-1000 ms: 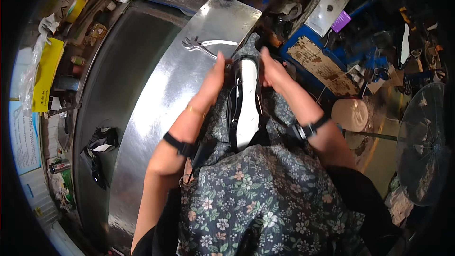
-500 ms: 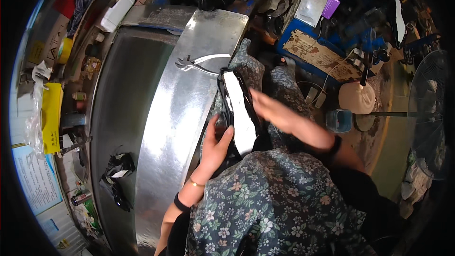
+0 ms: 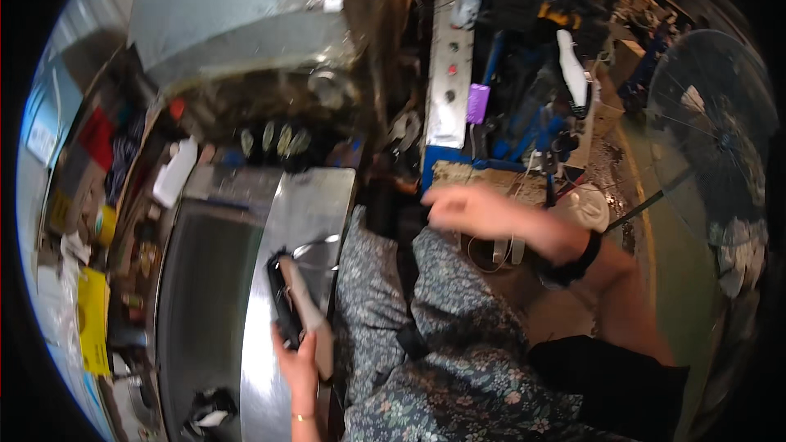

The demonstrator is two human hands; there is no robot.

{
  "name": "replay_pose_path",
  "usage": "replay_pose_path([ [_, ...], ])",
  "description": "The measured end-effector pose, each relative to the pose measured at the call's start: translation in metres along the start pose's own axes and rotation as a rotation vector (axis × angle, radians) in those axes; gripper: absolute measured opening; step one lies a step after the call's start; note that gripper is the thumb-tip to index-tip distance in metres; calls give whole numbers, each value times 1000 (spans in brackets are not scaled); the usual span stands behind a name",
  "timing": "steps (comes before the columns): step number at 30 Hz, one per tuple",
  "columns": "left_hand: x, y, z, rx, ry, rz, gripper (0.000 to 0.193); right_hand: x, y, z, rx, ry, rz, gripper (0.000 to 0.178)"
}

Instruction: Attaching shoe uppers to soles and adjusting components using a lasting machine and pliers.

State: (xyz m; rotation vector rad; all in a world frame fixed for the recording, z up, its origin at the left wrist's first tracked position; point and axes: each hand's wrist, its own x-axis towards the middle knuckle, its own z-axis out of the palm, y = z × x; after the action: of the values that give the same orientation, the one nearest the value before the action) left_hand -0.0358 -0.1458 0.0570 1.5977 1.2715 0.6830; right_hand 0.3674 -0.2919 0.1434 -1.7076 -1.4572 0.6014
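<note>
My left hand (image 3: 296, 360) is closed around the near end of a black shoe upper. Its long pale sole side (image 3: 307, 303) faces up and to the right. The shoe is over the shiny metal ledge (image 3: 315, 196); whether it touches the ledge I cannot tell. Just beyond it lie metal pincers (image 3: 319, 252), partly hidden by the shoe. My right hand (image 3: 475, 211) is in the air over my knees, well apart from the shoe. Motion blurs its fingers, and nothing held shows in it.
Left of the ledge runs a dark belt (image 3: 209, 295) with another black shoe piece (image 3: 211, 413) on it. Ahead stands a control panel (image 3: 450, 57) with buttons. A machine holding a white-soled shoe (image 3: 571, 69) and a large fan (image 3: 712, 147) are at right.
The shoe has gone from my lap to the left over the ledge in my left hand. My right hand has come off it and moved forward. My view has swung toward the front right.
</note>
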Motion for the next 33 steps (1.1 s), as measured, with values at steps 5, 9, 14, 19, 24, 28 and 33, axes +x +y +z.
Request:
replay_pose_path([
  [5,-45,-9,-33,1057,23,470,51,15,30,-210,-1150,619,243,53],
  [9,-57,-2,-15,939,-184,164,35,-5,89,-255,-868,871,784,87],
  [14,-38,21,23,207,-374,297,45,-22,92,-222,-950,1059,283,80],
  [19,-18,83,92,-113,-619,309,41,-49,6,-75,-547,823,-208,90],
  [24,23,117,118,-1116,-489,-219,61,-56,-42,84,-53,46,-315,114],
  [28,30,97,54,-412,-589,-49,44,-32,-41,109,1146,-129,145,88],
  [33,-13,61,36,235,-911,176,79,-48,-26,138,789,-869,650,62],
])
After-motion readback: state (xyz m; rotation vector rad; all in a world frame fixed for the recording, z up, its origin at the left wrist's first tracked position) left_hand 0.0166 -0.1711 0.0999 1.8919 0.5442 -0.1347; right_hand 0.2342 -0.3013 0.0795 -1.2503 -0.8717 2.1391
